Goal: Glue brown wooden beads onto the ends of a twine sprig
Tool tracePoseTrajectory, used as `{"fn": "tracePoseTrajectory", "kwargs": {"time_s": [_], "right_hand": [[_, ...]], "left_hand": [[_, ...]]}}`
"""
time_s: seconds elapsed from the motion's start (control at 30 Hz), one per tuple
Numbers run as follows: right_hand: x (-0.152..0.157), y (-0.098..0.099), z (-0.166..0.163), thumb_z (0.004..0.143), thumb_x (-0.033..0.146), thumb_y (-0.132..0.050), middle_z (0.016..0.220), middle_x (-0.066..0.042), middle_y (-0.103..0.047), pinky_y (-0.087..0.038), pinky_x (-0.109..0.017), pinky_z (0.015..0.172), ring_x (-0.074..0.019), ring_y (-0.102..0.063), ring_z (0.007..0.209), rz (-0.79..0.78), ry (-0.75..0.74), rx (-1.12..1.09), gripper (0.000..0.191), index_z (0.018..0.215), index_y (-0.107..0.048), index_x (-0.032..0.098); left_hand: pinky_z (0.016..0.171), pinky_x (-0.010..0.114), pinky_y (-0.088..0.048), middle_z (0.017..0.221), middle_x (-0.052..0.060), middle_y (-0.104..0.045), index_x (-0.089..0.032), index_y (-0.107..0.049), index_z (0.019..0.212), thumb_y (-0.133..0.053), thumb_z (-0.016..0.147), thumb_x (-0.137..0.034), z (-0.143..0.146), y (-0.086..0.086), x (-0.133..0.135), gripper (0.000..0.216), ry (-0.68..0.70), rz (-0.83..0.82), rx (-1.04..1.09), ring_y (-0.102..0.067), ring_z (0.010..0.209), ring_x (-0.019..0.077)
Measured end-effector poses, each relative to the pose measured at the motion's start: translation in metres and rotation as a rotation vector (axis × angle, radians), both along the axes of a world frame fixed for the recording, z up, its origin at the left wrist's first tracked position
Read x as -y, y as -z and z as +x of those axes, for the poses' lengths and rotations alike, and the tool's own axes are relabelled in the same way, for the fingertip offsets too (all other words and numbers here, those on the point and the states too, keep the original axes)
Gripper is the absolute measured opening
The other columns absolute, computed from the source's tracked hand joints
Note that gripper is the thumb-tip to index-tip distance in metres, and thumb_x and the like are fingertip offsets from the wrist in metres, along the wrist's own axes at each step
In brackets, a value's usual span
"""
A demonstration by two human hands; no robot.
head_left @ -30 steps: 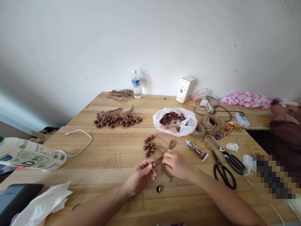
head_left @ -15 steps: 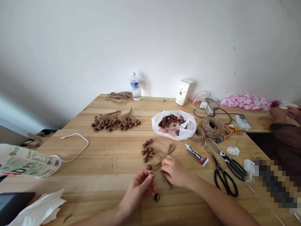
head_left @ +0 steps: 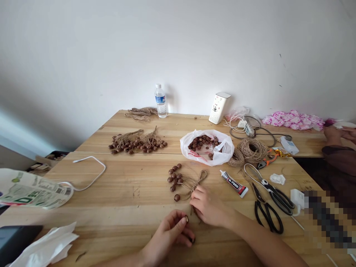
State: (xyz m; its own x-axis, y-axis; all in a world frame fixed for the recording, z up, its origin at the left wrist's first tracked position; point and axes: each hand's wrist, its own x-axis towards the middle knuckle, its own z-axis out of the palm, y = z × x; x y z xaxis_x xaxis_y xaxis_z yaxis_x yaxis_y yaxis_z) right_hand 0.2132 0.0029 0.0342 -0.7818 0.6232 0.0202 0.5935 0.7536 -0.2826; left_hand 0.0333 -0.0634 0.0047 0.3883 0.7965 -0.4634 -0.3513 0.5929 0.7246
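Observation:
Between the thumb and forefinger of my left hand (head_left: 169,231) is a small brown nutshell half (head_left: 187,219). The lower fingers of that hand are at a second dark shell half (head_left: 193,240), mostly hidden by them. My right hand (head_left: 209,207) pinches the strands of a braided twine cord (head_left: 198,181), whose looped end points away from me. Thin strands run left from the cord to a cluster of round brown nuts (head_left: 174,178). One single nut (head_left: 177,197) sits nearer my hands.
A white plastic bag (head_left: 185,148) holds more brown shells. Glue tube (head_left: 235,184), twine rolls (head_left: 251,149), scissors (head_left: 268,215) and pliers (head_left: 265,162) lie to the right. Finished-looking nut bunches (head_left: 136,142) and a water bottle (head_left: 160,102) stand farther back. Another person's hands (head_left: 333,134) are at far right.
My left hand has moved slightly right and closer to my right hand, its lower fingers now at the shell half on the table. My right hand stays on the twine.

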Motion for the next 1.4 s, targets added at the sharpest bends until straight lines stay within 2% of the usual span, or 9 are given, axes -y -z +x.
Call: {"fn": "tracePoseTrajectory", "kwargs": {"time_s": [0.17, 0.27, 0.47, 0.67, 0.8, 1.1, 1.2, 1.3, 1.4], "right_hand": [[0.004, -0.001, -0.004, 0.079, 0.016, -0.054, 0.085, -0.008, -0.058, -0.039, -0.032, 0.073, -0.0218, -0.045, 0.088, -0.003, 0.054, 0.028, 0.007, 0.079, -0.061, 0.014], [0.005, -0.003, -0.005, 0.077, 0.018, -0.058, 0.088, -0.008, -0.059, -0.039, -0.032, 0.074, -0.0225, -0.047, 0.089, -0.026, 0.079, 0.049, 0.01, 0.086, -0.06, 0.014], [0.004, -0.002, -0.005, 0.077, 0.006, -0.053, 0.089, -0.007, -0.061, -0.04, -0.032, 0.076, -0.0215, -0.048, 0.089, -0.026, 0.111, 0.031, 0.021, 0.095, -0.058, 0.015], [0.0, 0.011, -0.007, 0.081, 0.01, -0.054, 0.084, -0.006, -0.058, -0.04, -0.032, 0.074, -0.0208, -0.048, 0.086, 0.059, 0.117, -0.012, 0.008, 0.079, -0.06, 0.016], [-0.001, 0.014, -0.009, 0.084, 0.012, -0.053, 0.084, -0.006, -0.057, -0.04, -0.031, 0.072, -0.0201, -0.046, 0.085, 0.124, 0.096, -0.036, 0.007, 0.082, -0.06, 0.015], [-0.006, 0.026, -0.009, 0.086, 0.012, -0.052, 0.082, -0.006, -0.057, -0.042, -0.03, 0.069, -0.0185, -0.046, 0.079, 0.177, 0.036, -0.097, 0.017, 0.07, -0.058, 0.015], [-0.007, 0.026, -0.008, 0.087, 0.01, -0.048, 0.087, -0.007, -0.058, -0.045, -0.031, 0.074, -0.0189, -0.05, 0.083, 0.127, 0.077, -0.186, 0.014, 0.078, -0.058, 0.015], [-0.009, 0.024, -0.006, 0.087, 0.008, -0.045, 0.097, -0.009, -0.059, -0.047, -0.031, 0.08, -0.0181, -0.054, 0.089, 0.042, 0.136, -0.37, 0.014, 0.088, -0.057, 0.016], [-0.012, 0.025, -0.004, 0.089, 0.01, -0.043, 0.098, -0.009, -0.06, -0.049, -0.03, 0.082, -0.0167, -0.057, 0.091, -0.032, 0.138, -0.509, 0.015, 0.091, -0.055, 0.017]], "left_hand": [[0.053, 0.028, -0.051, 0.068, -0.001, -0.061, -0.016, -0.053, 0.088, -0.072, 0.071, -0.041, -0.004, 0.008, -0.012, 0.035, -0.078, 0.129, 0.027, -0.062, 0.057, 0.0145], [0.051, 0.027, -0.051, 0.068, -0.002, -0.06, -0.016, -0.055, 0.089, -0.075, 0.068, -0.038, -0.004, 0.011, -0.018, 0.036, -0.076, 0.108, 0.066, -0.062, 0.056, 0.0141], [0.049, 0.025, -0.049, 0.069, -0.002, -0.06, -0.015, -0.056, 0.087, -0.077, 0.067, -0.033, -0.003, 0.008, -0.023, 0.034, -0.144, 0.031, 0.116, -0.059, 0.054, 0.0114], [0.047, 0.025, -0.048, 0.067, -0.002, -0.061, -0.015, -0.056, 0.088, -0.078, 0.065, -0.034, -0.002, 0.009, -0.021, 0.037, -0.181, 0.032, 0.099, -0.058, 0.052, 0.0116], [0.046, 0.024, -0.047, 0.067, -0.002, -0.06, -0.014, -0.057, 0.089, -0.077, 0.066, -0.033, -0.002, 0.007, -0.021, 0.036, -0.193, 0.035, 0.103, -0.057, 0.051, 0.0109], [0.047, 0.023, -0.045, 0.079, 0.003, -0.064, -0.014, -0.061, 0.091, -0.077, 0.067, -0.025, -0.005, 0.008, -0.023, 0.031, -0.181, 0.038, 0.179, -0.056, 0.053, 0.0097], [0.047, 0.022, -0.045, 0.076, 0.003, -0.065, -0.014, -0.062, 0.09, -0.077, 0.067, -0.025, -0.005, 0.008, -0.024, 0.03, -0.187, 0.024, 0.182, -0.055, 0.052, 0.0095], [0.046, 0.022, -0.044, 0.073, 0.003, -0.065, -0.013, -0.063, 0.089, -0.078, 0.066, -0.026, -0.004, 0.006, -0.024, 0.03, -0.199, 0.014, 0.172, -0.054, 0.05, 0.0091], [0.046, 0.022, -0.044, 0.072, 0.003, -0.066, -0.013, -0.064, 0.087, -0.079, 0.064, -0.028, -0.003, 0.006, -0.024, 0.032, -0.195, 0.007, 0.141, -0.054, 0.048, 0.0094]]}}
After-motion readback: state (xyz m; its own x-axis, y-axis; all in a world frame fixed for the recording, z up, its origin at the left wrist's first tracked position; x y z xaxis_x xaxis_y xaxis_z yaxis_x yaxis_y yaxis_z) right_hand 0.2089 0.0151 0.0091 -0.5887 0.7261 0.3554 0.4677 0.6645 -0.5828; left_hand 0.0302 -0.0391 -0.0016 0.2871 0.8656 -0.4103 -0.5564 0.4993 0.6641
